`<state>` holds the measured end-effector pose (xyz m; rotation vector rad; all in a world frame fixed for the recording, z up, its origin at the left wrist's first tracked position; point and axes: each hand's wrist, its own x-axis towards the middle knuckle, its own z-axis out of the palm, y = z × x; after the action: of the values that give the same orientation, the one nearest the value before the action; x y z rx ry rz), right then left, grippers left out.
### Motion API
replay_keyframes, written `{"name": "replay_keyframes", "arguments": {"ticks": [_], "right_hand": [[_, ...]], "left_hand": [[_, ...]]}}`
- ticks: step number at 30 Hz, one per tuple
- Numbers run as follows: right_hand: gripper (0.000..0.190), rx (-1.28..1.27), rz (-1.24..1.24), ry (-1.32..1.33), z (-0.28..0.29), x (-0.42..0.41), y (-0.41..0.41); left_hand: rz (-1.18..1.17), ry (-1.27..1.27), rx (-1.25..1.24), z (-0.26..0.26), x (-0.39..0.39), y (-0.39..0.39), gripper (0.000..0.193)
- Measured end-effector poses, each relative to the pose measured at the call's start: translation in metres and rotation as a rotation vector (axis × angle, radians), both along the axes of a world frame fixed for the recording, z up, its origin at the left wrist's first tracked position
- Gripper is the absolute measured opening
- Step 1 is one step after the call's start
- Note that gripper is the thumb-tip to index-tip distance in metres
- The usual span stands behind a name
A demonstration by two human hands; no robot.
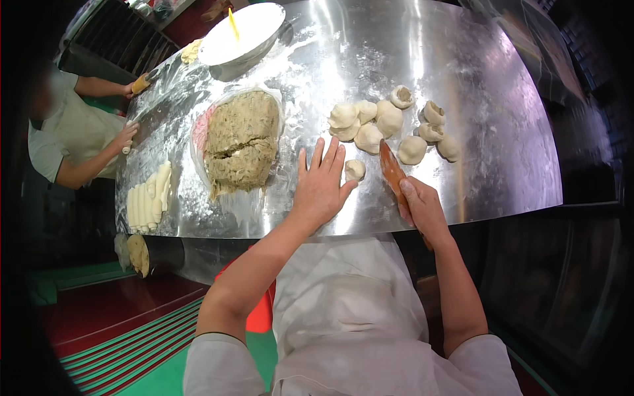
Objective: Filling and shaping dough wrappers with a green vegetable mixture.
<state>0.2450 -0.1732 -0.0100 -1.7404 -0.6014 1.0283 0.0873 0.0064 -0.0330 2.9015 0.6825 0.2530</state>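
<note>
My left hand (321, 186) is spread, palm down, over the floured steel tabletop, with nothing in it. Beside its thumb lies a small piece of dough (354, 170). In my right hand (423, 205) is a brown wooden tool (391, 171) with a tapered tip, pointing away from me near the front edge. Just beyond its tip sits a cluster of round dough pieces (369, 140). Farther right are several more, and a few, such as this dough cup (434, 113), have open tops showing a brownish inside. A big slab of greenish-brown filling (241, 138) rests on plastic to the left.
A steel bowl (242, 34) with a yellow handle in it stands at the back left. White dough rolls (148, 198) lie near the left edge of the steel table (475, 163). At left, a co-worker (81, 128) holds a rolling pin (140, 84) and touches a dough piece.
</note>
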Motion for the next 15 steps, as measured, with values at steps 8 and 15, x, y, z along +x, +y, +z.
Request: {"name": "replay_keyframes", "arguments": {"ticks": [8,15], "right_hand": [[0.039,0.016,-0.009,-0.034,-0.002,-0.005,0.005],[0.021,0.153,0.303,-0.798,0.032,-0.058,0.051]], "left_hand": [[0.026,-0.067,-0.345,-0.004,-0.015,0.039,0.057],[0.112,-0.193,-0.234,0.031,-0.073,0.003,0.031]]}}
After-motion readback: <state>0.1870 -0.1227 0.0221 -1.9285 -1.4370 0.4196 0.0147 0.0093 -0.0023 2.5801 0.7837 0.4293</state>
